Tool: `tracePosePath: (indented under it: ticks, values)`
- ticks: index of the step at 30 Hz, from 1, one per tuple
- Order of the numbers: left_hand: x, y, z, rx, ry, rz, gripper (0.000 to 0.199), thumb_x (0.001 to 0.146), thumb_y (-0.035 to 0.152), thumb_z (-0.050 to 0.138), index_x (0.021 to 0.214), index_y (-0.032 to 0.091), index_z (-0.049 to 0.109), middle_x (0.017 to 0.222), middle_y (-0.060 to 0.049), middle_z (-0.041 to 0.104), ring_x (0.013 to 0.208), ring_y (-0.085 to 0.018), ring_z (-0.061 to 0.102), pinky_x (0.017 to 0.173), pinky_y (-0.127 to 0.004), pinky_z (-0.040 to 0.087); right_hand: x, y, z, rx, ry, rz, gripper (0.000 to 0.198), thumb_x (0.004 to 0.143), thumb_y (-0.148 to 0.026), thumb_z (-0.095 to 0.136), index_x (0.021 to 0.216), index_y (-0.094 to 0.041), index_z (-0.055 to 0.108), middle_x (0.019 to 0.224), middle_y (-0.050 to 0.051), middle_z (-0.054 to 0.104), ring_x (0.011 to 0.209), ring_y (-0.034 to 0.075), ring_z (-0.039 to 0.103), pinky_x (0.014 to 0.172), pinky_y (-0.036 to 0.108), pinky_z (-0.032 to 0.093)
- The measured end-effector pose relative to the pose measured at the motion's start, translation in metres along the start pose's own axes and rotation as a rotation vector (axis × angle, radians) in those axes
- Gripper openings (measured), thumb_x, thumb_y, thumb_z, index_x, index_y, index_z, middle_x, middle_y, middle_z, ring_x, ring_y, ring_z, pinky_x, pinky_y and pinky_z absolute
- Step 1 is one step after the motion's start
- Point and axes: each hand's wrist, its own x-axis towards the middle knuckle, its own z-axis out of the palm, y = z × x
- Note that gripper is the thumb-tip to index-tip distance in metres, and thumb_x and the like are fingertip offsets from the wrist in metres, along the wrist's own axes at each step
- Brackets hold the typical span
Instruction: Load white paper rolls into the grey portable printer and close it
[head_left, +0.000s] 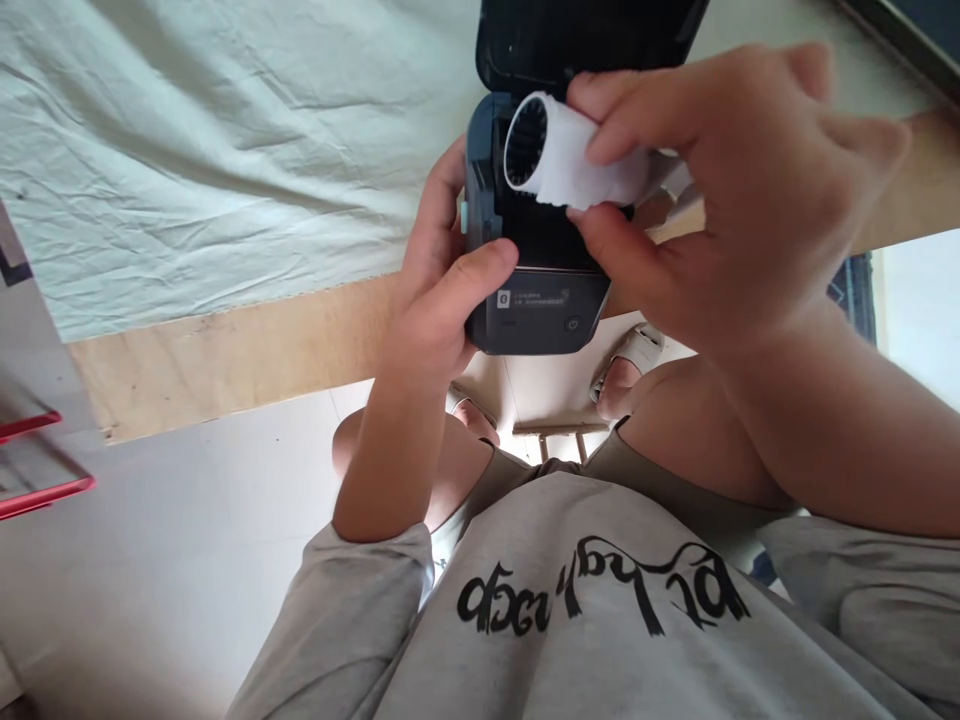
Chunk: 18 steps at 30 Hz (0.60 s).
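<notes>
A small dark label printer [547,312] is tilted over the table's near edge, its black lid [585,40] swung up and back. Round its left side wraps my left hand [450,270], with the thumb on the front rim and the fingers behind. My right hand [720,190] pinches a white paper roll [581,155] between thumb and fingers, right over the printer's open bay. The roll's hollow core has a dark toothed inside and faces left. Part of the bay is hidden behind the roll and my right hand.
A pale green cloth [225,150] covers the table, whose bare wooden edge [240,355] runs across in front of me. Red-edged items [49,495] stand at the far left. A dark-framed object [915,40] lies at the top right. My legs and a small wooden stool [562,430] are below.
</notes>
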Motion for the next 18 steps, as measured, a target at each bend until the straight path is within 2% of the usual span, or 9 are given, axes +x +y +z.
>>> tracePosePath:
  ticks: [2, 6, 9, 14, 16, 18]
  values:
    - [0.000, 0.000, -0.001, 0.010, 0.016, -0.017, 0.034, 0.067, 0.013, 0.035, 0.099, 0.024, 0.032, 0.087, -0.001, 0.048, 0.092, -0.014, 0.045, 0.057, -0.020, 0.038, 0.002, 0.000, -0.001, -0.064, 0.020, -0.054, 0.028, 0.069, -0.027, 0.037, 0.096, -0.030, 0.041, 0.104, -0.019, 0.041, 0.083, -0.005, 0.047, 0.079, 0.016, 0.035]
    - [0.002, -0.002, -0.006, 0.036, -0.009, -0.003, 0.033, 0.068, 0.017, 0.038, 0.099, 0.025, 0.034, 0.094, -0.001, 0.048, 0.087, -0.015, 0.047, 0.059, -0.022, 0.038, 0.002, 0.001, -0.002, -0.036, 0.028, -0.051, 0.024, 0.070, -0.032, 0.037, 0.093, -0.028, 0.043, 0.102, -0.018, 0.043, 0.090, -0.004, 0.047, 0.082, 0.017, 0.035]
    - [0.001, -0.002, -0.004, 0.044, -0.019, 0.010, 0.032, 0.068, 0.021, 0.040, 0.099, 0.023, 0.036, 0.095, -0.002, 0.048, 0.092, -0.017, 0.045, 0.062, -0.023, 0.038, 0.002, 0.002, 0.000, -0.043, 0.015, -0.072, 0.022, 0.071, -0.034, 0.036, 0.090, -0.029, 0.046, 0.103, -0.018, 0.042, 0.090, -0.003, 0.046, 0.081, 0.018, 0.034]
    - [0.001, -0.001, 0.001, 0.016, 0.031, 0.011, 0.026, 0.071, 0.026, 0.032, 0.096, 0.022, 0.039, 0.090, -0.003, 0.050, 0.103, -0.019, 0.039, 0.069, -0.026, 0.041, 0.000, -0.003, -0.001, -0.012, 0.162, -0.227, 0.014, 0.063, -0.038, 0.047, 0.074, -0.032, 0.052, 0.090, -0.020, 0.046, 0.084, -0.002, 0.041, 0.073, 0.017, 0.030]
    - [0.002, -0.001, -0.003, 0.066, -0.001, 0.013, 0.031, 0.067, 0.032, 0.041, 0.096, 0.022, 0.040, 0.092, -0.001, 0.049, 0.103, -0.019, 0.039, 0.076, -0.027, 0.040, -0.004, -0.005, -0.003, -0.016, 0.125, -0.280, 0.012, 0.064, -0.038, 0.046, 0.073, -0.033, 0.052, 0.089, -0.021, 0.046, 0.082, -0.002, 0.039, 0.071, 0.017, 0.027]
    - [0.003, -0.002, -0.010, 0.129, -0.023, 0.016, 0.039, 0.057, 0.033, 0.054, 0.093, 0.025, 0.042, 0.098, 0.003, 0.046, 0.104, -0.020, 0.038, 0.082, -0.026, 0.038, -0.007, -0.004, -0.005, 0.005, 0.062, -0.339, 0.015, 0.066, -0.042, 0.043, 0.075, -0.034, 0.051, 0.088, -0.020, 0.046, 0.081, -0.003, 0.039, 0.072, 0.017, 0.027]
